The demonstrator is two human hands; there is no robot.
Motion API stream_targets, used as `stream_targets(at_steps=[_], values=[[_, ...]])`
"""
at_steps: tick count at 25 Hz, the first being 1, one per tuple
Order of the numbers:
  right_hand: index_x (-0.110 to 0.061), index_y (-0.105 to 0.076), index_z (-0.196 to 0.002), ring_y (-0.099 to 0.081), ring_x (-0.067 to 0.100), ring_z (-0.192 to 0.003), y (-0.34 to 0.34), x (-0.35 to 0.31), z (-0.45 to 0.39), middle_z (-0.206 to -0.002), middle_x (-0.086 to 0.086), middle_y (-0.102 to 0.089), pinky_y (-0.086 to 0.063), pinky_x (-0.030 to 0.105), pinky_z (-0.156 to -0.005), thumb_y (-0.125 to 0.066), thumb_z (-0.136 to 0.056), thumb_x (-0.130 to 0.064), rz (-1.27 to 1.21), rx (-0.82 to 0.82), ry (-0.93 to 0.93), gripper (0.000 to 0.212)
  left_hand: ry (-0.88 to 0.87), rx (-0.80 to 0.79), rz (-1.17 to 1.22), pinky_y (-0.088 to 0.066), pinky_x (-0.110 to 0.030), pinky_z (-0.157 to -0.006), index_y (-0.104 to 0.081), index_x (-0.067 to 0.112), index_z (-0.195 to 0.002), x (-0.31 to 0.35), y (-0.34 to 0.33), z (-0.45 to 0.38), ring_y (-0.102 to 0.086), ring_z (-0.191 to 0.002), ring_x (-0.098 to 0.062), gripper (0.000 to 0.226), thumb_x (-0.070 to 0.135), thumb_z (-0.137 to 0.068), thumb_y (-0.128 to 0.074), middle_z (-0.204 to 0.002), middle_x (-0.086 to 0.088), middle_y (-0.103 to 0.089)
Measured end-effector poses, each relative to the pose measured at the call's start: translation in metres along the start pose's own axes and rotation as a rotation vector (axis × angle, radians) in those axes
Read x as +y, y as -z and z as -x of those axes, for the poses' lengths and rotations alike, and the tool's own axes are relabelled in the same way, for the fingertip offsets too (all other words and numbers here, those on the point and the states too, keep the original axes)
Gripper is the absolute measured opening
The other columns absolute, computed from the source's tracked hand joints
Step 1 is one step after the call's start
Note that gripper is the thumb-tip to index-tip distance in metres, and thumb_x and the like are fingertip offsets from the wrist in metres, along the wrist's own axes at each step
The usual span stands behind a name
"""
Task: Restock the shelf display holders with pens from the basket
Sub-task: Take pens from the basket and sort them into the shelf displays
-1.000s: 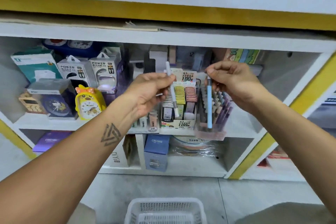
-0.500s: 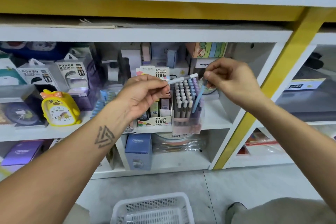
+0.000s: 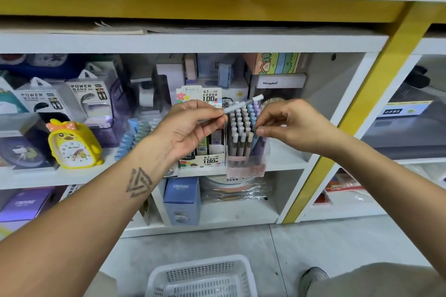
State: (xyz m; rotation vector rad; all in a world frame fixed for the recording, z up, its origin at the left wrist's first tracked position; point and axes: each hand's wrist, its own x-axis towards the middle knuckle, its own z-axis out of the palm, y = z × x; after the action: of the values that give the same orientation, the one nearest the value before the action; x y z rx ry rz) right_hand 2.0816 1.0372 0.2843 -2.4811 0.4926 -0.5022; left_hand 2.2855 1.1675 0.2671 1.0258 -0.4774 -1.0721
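Grey-white pen pinched in my left hand, tilted above the clear holder; my right hand beside it, fingers curled, grip unclear.

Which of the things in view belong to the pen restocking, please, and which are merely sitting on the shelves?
In the job:
- grey pen pinched in the left hand
- clear pen holder full of upright pens
- right hand at the holder
- white basket on the floor

Just lying about:
- yellow duck clock
- power bank boxes
- pencil lead display box
- blue CRUHRE box
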Motion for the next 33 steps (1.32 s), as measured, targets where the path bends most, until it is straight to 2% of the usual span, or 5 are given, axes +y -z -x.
stream_targets(at_steps=[7,19,24,29,33], values=[[-0.018,-0.074,-0.086,-0.07,0.006,-0.08,0.002,0.003,-0.004,-0.083,-0.006,-0.074,-0.058,0.03,-0.08,-0.077,-0.087,-0.013,0.019,0.082,-0.075,0.006,0.004,0.017,0.007,-0.06,-0.024,-0.064,-0.06,-0.007,-0.086,0.002,0.001,0.002,-0.073,-0.071,-0.025,0.013,-0.016,-0.079,-0.064,-0.077,-0.021,-0.07],[-0.019,-0.076,-0.084,-0.063,-0.004,-0.076,0.003,0.002,-0.006,-0.078,-0.013,-0.071,-0.041,0.005,-0.063,-0.077,-0.087,-0.018,0.237,0.075,0.041,0.003,-0.002,0.025,0.015,-0.059,-0.023,-0.064,-0.061,-0.004,-0.082,0.006,0.007,0.005,-0.073,-0.071,-0.023,0.013,-0.015,-0.078,-0.066,-0.075,-0.019,-0.071],[-0.014,-0.079,-0.091,-0.06,0.013,-0.08,-0.006,0.005,-0.008,-0.088,-0.003,-0.066,-0.051,0.033,-0.074,-0.073,-0.091,-0.019,0.4,0.038,0.098,0.009,-0.022,0.035,0.046,-0.059,-0.024,-0.064,-0.062,-0.004,-0.082,0.007,0.011,0.004,-0.073,-0.073,-0.024,0.013,-0.015,-0.077,-0.066,-0.078,-0.02,-0.071],[-0.018,-0.076,-0.114,-0.054,0.015,-0.092,-0.009,0.005,-0.012,-0.097,-0.008,-0.055,-0.041,0.026,-0.076,-0.062,-0.098,-0.02,0.458,-0.021,-0.014,0.022,-0.028,0.008,0.081,-0.059,-0.024,-0.064,-0.063,-0.002,-0.078,0.005,0.011,0.005,-0.074,-0.074,-0.024,0.016,-0.011,-0.067,-0.07,-0.077,-0.02,-0.072],[-0.017,-0.068,-0.124,-0.068,0.016,-0.091,0.006,-0.001,-0.011,-0.102,0.011,-0.072,-0.056,0.026,-0.079,-0.068,-0.092,-0.007,-0.332,0.121,-0.216,0.033,-0.012,-0.045,0.078,-0.059,-0.023,-0.065,-0.063,-0.003,-0.081,-0.001,0.004,0.006,-0.074,-0.077,-0.025,0.017,-0.011,-0.068,-0.071,-0.081,-0.021,-0.073]])
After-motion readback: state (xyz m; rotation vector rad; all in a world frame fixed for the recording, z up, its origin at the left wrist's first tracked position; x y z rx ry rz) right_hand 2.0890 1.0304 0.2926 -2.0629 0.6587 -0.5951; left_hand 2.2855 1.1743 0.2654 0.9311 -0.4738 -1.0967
